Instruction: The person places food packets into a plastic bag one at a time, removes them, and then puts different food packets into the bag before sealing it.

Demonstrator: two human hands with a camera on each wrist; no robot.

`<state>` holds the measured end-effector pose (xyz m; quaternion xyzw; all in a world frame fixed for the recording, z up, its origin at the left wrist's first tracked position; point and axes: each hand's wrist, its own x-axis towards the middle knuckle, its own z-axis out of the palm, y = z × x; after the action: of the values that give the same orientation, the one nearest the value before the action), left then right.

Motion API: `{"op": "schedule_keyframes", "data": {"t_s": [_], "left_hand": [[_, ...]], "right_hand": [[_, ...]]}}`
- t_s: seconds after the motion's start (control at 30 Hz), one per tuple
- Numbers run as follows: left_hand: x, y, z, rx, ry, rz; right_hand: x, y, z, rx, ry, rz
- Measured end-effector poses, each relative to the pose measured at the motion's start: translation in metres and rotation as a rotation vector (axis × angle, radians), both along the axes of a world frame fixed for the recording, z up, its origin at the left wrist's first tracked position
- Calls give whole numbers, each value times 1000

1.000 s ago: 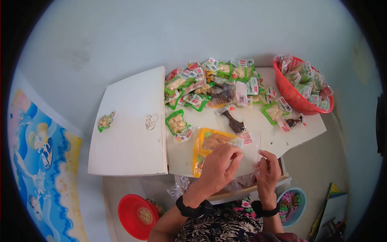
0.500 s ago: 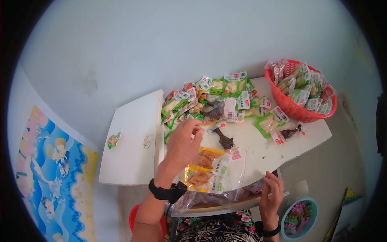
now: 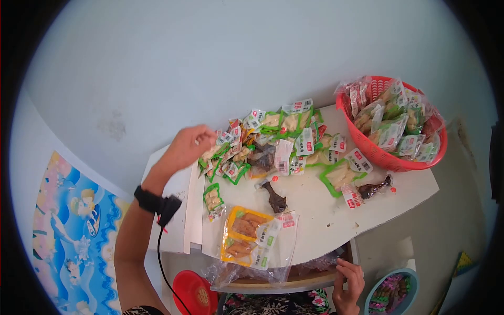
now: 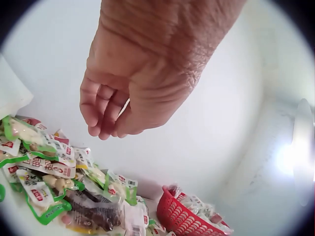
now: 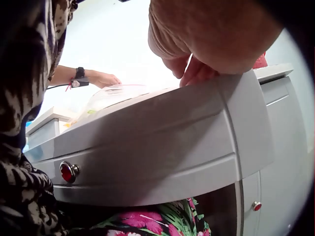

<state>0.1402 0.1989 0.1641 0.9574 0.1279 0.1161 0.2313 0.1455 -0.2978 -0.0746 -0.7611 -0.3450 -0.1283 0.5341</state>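
Note:
My left hand is raised over the left side of a pile of snack packs, its fingers loosely bent around nothing. In the left wrist view that hand hangs above the pile, apart from it. A clear plastic bag lies at the table's front edge, overlapping the pulled-out drawer. Inside it sit two yellow-edged packs of brown meat pieces. My right hand is by the drawer's right front corner, fingers relaxed and holding nothing; in the right wrist view its fingertips are right at the drawer's top edge.
A red basket full of packs stands at the table's back right. Dark vacuum-packed drumsticks and a green-edged pack lie on the white table. Below are a red basin and a blue basin with colourful packs.
My left hand has moved from above the clear bag, left and up toward the pile's left side. My right hand has drawn away from the bag's right edge down to the drawer corner.

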Motion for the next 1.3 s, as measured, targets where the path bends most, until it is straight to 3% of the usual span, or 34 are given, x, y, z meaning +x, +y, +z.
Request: {"op": "schedule_keyframes", "data": {"t_s": [0.1,0.23,0.47,0.57,0.67,0.77,0.87,0.97,1.07,1.17,1.3], "left_hand": [[50,10,-2,52,-7,-45],[94,33,-57,473,68,-67],[111,36,-100,465,234,210],[112,42,-97,388,262,204],[116,41,-108,566,260,255],[114,42,-112,869,139,142],[105,44,-99,542,31,122],[96,42,-82,386,-179,-57],[87,9,-41,-320,33,-43],[86,-10,-28,-548,-114,-106],[98,26,-65,-236,-38,-64]], "right_hand": [[5,6,-6,-60,-15,4],[7,18,-4,-111,-73,-78],[6,21,-1,-176,-51,-115],[5,31,1,-166,-48,-179],[6,35,-1,-156,-74,-207],[4,33,4,-177,-66,-211],[5,31,-8,-174,-72,-224],[4,33,-9,-165,-75,-234],[4,33,-3,-179,-54,-211],[4,32,-2,-190,-43,-210],[3,34,-4,-185,-44,-219]]}}
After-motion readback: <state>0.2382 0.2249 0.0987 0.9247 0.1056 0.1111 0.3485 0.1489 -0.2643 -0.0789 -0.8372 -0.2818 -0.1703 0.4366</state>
